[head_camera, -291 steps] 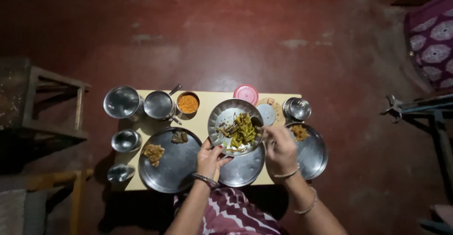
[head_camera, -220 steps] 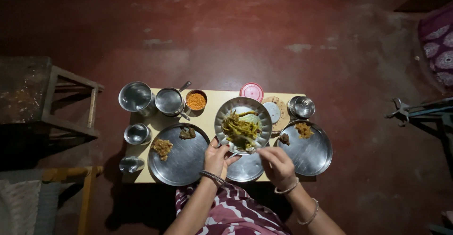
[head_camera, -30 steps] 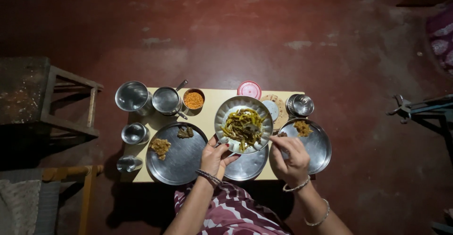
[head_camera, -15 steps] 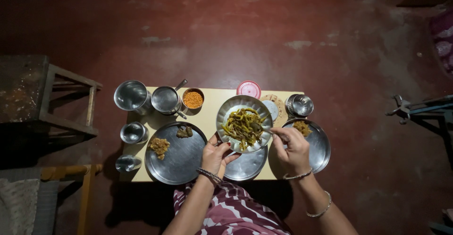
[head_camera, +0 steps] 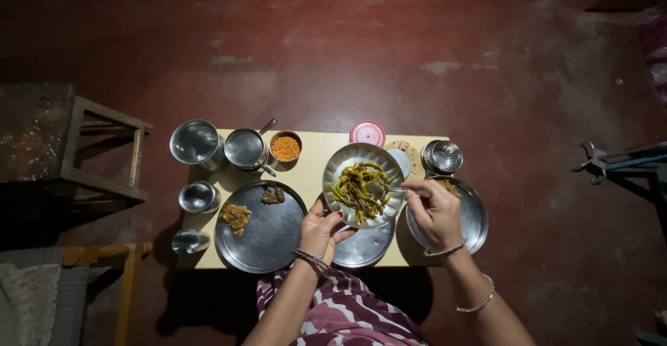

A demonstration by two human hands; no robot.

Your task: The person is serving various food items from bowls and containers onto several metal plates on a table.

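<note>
My left hand (head_camera: 321,231) grips the near rim of a steel bowl (head_camera: 340,160) and holds it above the low yellow table (head_camera: 309,169). The bowl carries cooked green bean pieces (head_camera: 358,190). My right hand (head_camera: 436,212) pinches a spoon (head_camera: 385,189) whose tip rests in the beans. Under the bowl lies an empty steel plate (head_camera: 363,247). A large steel plate (head_camera: 260,228) with two small food portions lies to the left. Another steel plate (head_camera: 476,214) with a food portion is on the right, partly hidden by my right hand.
Along the table's back stand a steel pot (head_camera: 194,142), a saucepan (head_camera: 246,148), a small bowl of orange grains (head_camera: 285,148), a pink lid (head_camera: 367,133) and a small steel bowl (head_camera: 443,156). Two steel cups (head_camera: 196,196) sit at left. A wooden stool (head_camera: 76,151) stands left.
My right hand has moved up and left, bringing the spoon further into the beans. The bowl has shifted slightly right in my left hand.
</note>
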